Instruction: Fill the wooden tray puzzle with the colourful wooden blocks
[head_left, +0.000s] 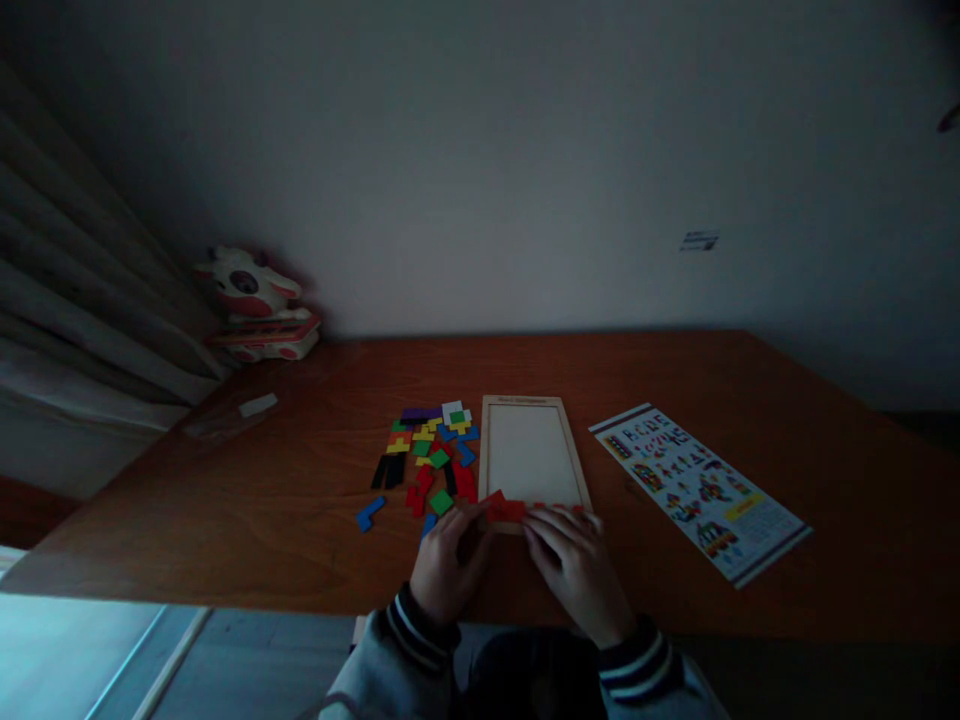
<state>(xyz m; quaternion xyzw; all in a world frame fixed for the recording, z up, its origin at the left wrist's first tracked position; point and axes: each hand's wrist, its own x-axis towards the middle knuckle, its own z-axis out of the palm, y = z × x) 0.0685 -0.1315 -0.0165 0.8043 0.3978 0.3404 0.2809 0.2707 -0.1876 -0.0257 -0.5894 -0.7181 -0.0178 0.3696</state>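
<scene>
A wooden tray [486,440] with a pale inside lies upright in the middle of the table. Red-orange pieces [512,511] sit along its near edge. My left hand [450,562] is at the tray's near left corner, its fingers closed on a red piece [495,498] that looks slightly tilted. Over the near right part of the tray, my right hand [574,560] rests with bent fingers on the red-orange pieces and partly covers them. Several coloured flat pieces [421,448] are scattered left of the tray.
A printed sheet [697,490] with coloured figures lies right of the tray. At the table's back left stands a cow-shaped toy [259,300], with a clear plastic bag [225,422] nearer. One blue piece [370,512] lies apart at the near left of the pile.
</scene>
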